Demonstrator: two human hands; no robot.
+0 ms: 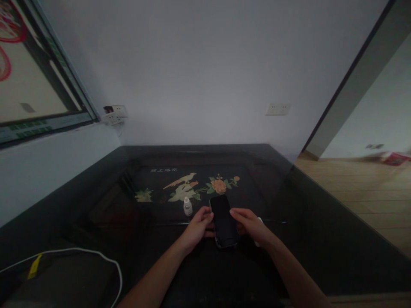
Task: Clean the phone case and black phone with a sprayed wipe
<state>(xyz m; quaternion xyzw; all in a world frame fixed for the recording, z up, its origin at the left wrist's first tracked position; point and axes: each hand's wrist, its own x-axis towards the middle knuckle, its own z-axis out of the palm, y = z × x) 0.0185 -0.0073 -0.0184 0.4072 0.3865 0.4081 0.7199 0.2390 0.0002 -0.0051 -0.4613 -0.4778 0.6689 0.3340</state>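
A dark smartphone (224, 220), its black screen facing up, is held between both hands just above or on the dark glossy table. My left hand (201, 223) grips its left edge, thumb along the side and fingers reaching under. On the opposite edge, my right hand (246, 221) pinches the phone with its fingers partly hidden. A small clear bottle (188, 207) with a white cap stands upright beyond my left hand. Something white (259, 220), mostly covered by my right hand, lies behind it; its kind cannot be made out.
The black table (321, 239) carries a bird-and-flower picture (219, 185). At the lower left lies a dark flat object with a white cable (86, 249) and yellow tag (34, 267). Wall sockets (278, 109) are behind, a window (35, 72) at left, wooden floor (349, 184) at right.
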